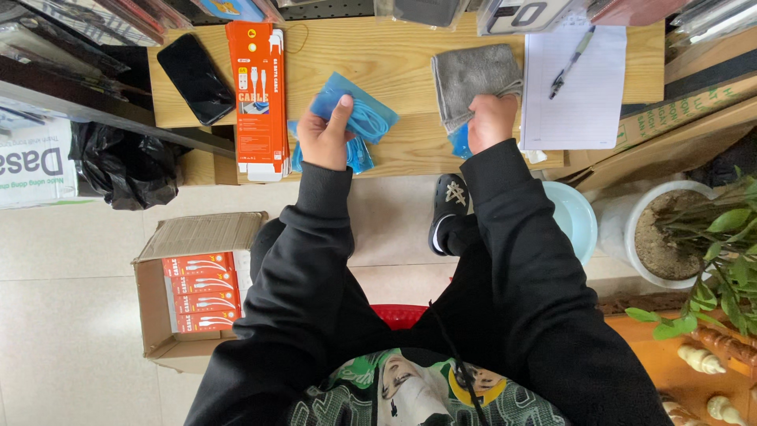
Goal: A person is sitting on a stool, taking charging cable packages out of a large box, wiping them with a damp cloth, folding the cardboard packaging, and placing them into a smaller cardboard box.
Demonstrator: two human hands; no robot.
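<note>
At the far left of your view a black plastic bag [122,170] slumps beside the wooden table [410,59], and below it on the tiled floor an open cardboard box [177,304] holds orange cable packs lying flat in a stack. On the table's left end lies a black phone [195,77], screen up and tilted, and just beside it a stack of orange cable boxes [259,99] reaches from the far edge to the near edge and hangs slightly over it. Your left hand [323,138] is raised over the near edge of the table, closed around a blue packet [355,114] with a coiled light-blue cable inside, your thumb pressed on its upper face; more blue packets [359,156] lie under and just beside it on the wood. Further right, your right hand [490,118] is clenched on the lower edge of a grey cloth [473,79], which spreads away from you across the tabletop; a bit of blue shows under the fist, and you cannot tell whether it is gripped too. Just right of the cloth a white sheet of paper [583,87] lies with a pen [572,61] slanting across its upper part. Beyond the table's right end are brown cartons [678,126], and on the floor below them a white pot [670,237] with a green plant [725,260].
</note>
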